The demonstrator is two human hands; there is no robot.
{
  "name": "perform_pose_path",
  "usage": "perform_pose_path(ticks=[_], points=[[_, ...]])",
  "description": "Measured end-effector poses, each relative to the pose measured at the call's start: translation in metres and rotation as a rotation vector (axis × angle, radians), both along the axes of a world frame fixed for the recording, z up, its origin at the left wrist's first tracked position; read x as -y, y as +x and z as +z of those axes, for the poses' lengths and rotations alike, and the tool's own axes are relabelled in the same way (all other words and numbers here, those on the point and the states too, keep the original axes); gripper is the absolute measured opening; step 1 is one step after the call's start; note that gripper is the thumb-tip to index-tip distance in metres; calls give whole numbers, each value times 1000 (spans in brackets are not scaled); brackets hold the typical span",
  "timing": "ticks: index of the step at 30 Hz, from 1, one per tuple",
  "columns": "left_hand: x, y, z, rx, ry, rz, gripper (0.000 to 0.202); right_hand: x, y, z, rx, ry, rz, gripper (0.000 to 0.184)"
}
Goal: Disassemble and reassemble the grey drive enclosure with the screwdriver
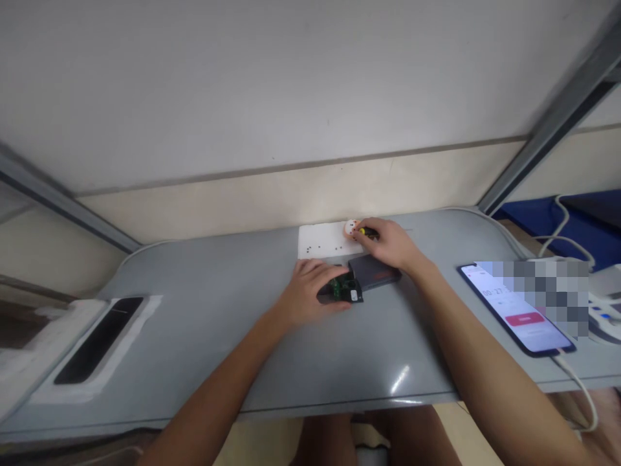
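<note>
My left hand (pixel 315 288) is closed around a black device with an exposed green circuit board (pixel 339 286), its thumb along the near edge. A dark flat panel (pixel 372 272) lies just right of the device, partly under my right forearm and wrist. My right hand (pixel 385 239) grips a black and yellow screwdriver (pixel 367 232), and a thin shaft seems to stick out to the right. Close to those fingertips sits a small round white and orange object (pixel 350 228). White paper (pixel 315 236) beneath it bears several tiny dark screws (pixel 308 249).
At the right, a phone (pixel 517 310) with a lit timer screen is plugged into a white cable (pixel 577 375). A black phone-shaped object (pixel 99 340) lies on white material at the left. Behind the grey table (pixel 218 278) rises a wall (pixel 233 200), with metal posts at both sides.
</note>
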State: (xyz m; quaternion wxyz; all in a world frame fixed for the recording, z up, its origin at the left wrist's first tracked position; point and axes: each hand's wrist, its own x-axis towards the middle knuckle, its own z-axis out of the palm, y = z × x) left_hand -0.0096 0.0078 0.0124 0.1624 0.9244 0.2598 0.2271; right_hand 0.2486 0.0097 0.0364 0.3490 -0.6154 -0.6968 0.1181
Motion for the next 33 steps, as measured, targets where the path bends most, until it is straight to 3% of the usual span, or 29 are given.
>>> perform_pose_path(ticks=[7,16,19,24,28,33], points=[[20,9,5,-101,52,-156,60,2,0,0,5,2,-2,27],[19,9,1,-129,24,-183,65,3,-1,3,-4,-23,-15,27],[16,6,6,-108,9,-173,55,2,0,3,-16,-18,-10,28],[0,-3,9,-8,40,-2,32,2,0,1,-27,-32,-22,27],[-22,-11,-2,85,87,230,25,2,0,2,-27,-29,-5,28],[-38,-18,-16,108,-72,348,26,3,5,1,-49,-49,4,33]])
